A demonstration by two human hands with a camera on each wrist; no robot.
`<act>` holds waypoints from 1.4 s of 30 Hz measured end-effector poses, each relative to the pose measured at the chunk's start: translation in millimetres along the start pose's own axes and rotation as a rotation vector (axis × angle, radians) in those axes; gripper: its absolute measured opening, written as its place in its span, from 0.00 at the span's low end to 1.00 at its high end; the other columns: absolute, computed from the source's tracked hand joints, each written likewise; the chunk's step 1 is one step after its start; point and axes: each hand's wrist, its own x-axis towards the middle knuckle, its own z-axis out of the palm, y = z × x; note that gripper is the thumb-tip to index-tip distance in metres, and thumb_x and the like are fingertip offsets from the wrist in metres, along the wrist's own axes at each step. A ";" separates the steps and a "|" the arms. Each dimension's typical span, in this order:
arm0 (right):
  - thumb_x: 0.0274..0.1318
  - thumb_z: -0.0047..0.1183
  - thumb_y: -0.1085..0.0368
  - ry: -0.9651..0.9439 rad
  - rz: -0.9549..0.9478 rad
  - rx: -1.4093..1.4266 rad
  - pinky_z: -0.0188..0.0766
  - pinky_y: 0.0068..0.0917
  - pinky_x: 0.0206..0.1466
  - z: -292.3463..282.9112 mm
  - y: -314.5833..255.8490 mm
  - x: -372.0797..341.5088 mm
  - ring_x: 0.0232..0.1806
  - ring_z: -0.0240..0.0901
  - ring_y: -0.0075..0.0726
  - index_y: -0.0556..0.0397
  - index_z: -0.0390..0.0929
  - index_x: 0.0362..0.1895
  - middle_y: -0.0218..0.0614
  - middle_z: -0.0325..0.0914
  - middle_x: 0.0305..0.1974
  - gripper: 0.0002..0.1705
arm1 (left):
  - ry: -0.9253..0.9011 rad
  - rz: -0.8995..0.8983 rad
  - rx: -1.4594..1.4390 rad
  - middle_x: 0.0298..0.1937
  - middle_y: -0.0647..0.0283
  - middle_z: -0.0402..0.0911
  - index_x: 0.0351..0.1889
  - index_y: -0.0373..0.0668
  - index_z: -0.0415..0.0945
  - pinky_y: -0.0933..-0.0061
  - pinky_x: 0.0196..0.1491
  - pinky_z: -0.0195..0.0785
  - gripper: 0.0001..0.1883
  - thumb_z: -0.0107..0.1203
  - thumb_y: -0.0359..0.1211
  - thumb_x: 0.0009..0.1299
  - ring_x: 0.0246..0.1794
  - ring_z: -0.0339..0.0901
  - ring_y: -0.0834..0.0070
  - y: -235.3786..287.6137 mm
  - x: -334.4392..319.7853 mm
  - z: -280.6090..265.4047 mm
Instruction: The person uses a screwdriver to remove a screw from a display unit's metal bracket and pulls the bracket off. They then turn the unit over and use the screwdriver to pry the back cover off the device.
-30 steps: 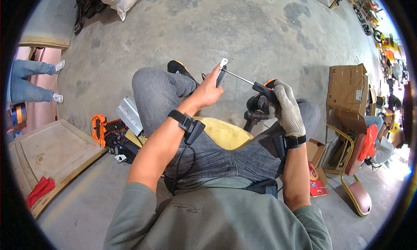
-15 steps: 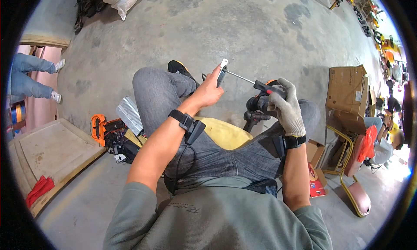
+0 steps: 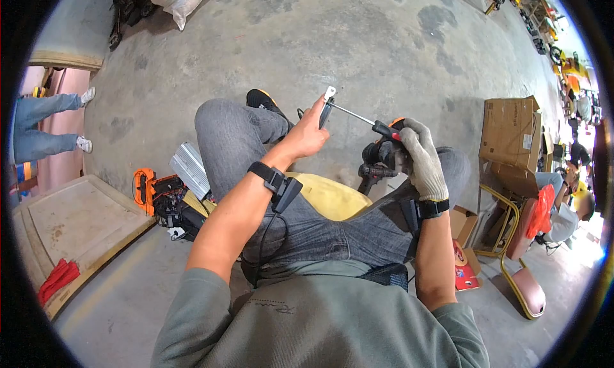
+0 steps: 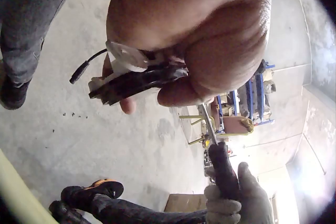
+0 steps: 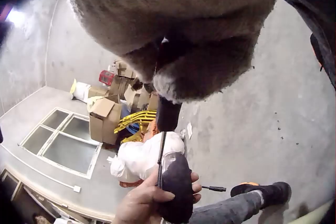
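Observation:
My bare left hand (image 3: 306, 136) grips a flat black part (image 4: 139, 83) with a pale, partly see-through piece on it. A short black cable with a plug (image 4: 79, 71) hangs out beside it. In my right hand (image 3: 423, 160), which wears a knitted glove, is a screwdriver (image 3: 385, 130) with a black and red handle. Its long metal shaft reaches across to the left hand, the tip meeting the black part in the head view. The left palm hides some of that part, and the glove covers the rear of the handle.
A drill (image 3: 376, 171) stands between my legs, behind a yellow pad (image 3: 329, 196). Cardboard boxes (image 3: 510, 131) and a gold-framed chair (image 3: 511, 266) stand at right. An orange tool (image 3: 145, 190) and a pale panel (image 3: 83, 218) with a red cloth (image 3: 61, 281) lie at left. Another person's legs (image 3: 48, 128) show beyond.
My right fingers loosened and shifted round the screwdriver handle half a second ago, and now wrap it again with the hand turned. The left hand and the black part have stayed in place.

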 end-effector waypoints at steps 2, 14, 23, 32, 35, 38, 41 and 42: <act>0.66 0.56 0.57 0.015 -0.035 0.027 0.72 0.24 0.35 5.0 -2.4 -4.5 0.31 0.73 0.25 0.61 0.63 0.69 0.37 0.77 0.41 0.33 | 0.011 0.025 -0.026 0.53 0.36 0.73 0.82 0.45 0.45 0.58 0.57 0.67 0.47 0.48 0.22 0.61 0.53 0.73 0.49 1.5 -0.5 -0.7; 0.71 0.52 0.54 -0.073 -0.026 0.062 0.66 0.18 0.26 -3.3 3.0 0.7 0.24 0.69 0.21 0.61 0.74 0.58 0.33 0.77 0.33 0.24 | -0.077 -0.236 -0.155 0.61 0.50 0.75 0.80 0.37 0.44 0.70 0.56 0.70 0.43 0.51 0.22 0.66 0.54 0.77 0.68 5.4 -0.4 -4.0; 0.70 0.53 0.57 0.012 -0.046 0.014 0.65 0.19 0.24 -15.6 -13.6 -13.4 0.23 0.69 0.21 0.62 0.79 0.51 0.33 0.77 0.31 0.19 | -0.059 -0.216 -0.040 0.54 0.52 0.81 0.64 0.34 0.65 0.71 0.50 0.72 0.25 0.53 0.24 0.68 0.51 0.80 0.70 1.1 6.4 -6.1; 0.69 0.54 0.62 0.089 -0.050 0.226 0.71 0.20 0.27 -36.0 -38.5 9.0 0.28 0.74 0.23 0.62 0.76 0.52 0.38 0.80 0.38 0.16 | 0.411 -0.016 -0.088 0.50 0.61 0.77 0.67 0.36 0.69 0.74 0.48 0.73 0.25 0.59 0.32 0.74 0.46 0.79 0.75 -25.5 11.8 -1.6; 0.66 0.55 0.64 0.071 -0.057 0.223 0.72 0.21 0.29 -30.5 -47.3 36.7 0.29 0.75 0.25 0.63 0.77 0.51 0.37 0.80 0.38 0.16 | 0.330 -0.141 -0.586 0.49 0.63 0.79 0.67 0.37 0.70 0.75 0.49 0.73 0.22 0.57 0.32 0.77 0.46 0.78 0.77 -17.5 11.5 -19.2; 0.61 0.58 0.62 0.030 -0.052 0.022 0.74 0.24 0.33 -22.6 -45.3 76.7 0.30 0.75 0.26 0.64 0.79 0.51 0.36 0.78 0.34 0.19 | 0.246 -0.134 -0.790 0.47 0.63 0.81 0.66 0.38 0.71 0.75 0.48 0.73 0.19 0.53 0.30 0.78 0.44 0.78 0.78 5.7 0.7 -35.2; 0.60 0.59 0.60 -0.041 0.016 -0.098 0.74 0.26 0.34 -10.6 -46.5 114.4 0.30 0.75 0.27 0.64 0.79 0.50 0.35 0.78 0.34 0.21 | 0.258 -0.119 -0.817 0.46 0.62 0.82 0.65 0.38 0.70 0.74 0.47 0.74 0.18 0.52 0.30 0.79 0.45 0.79 0.76 11.7 -1.0 -38.9; 0.58 0.60 0.59 -0.053 0.006 -0.145 0.74 0.24 0.33 -6.3 -45.7 126.2 0.29 0.74 0.26 0.64 0.79 0.50 0.33 0.77 0.32 0.22 | 0.277 -0.130 -0.853 0.47 0.61 0.82 0.66 0.38 0.69 0.72 0.48 0.75 0.18 0.51 0.30 0.79 0.46 0.80 0.75 14.8 -2.3 -39.0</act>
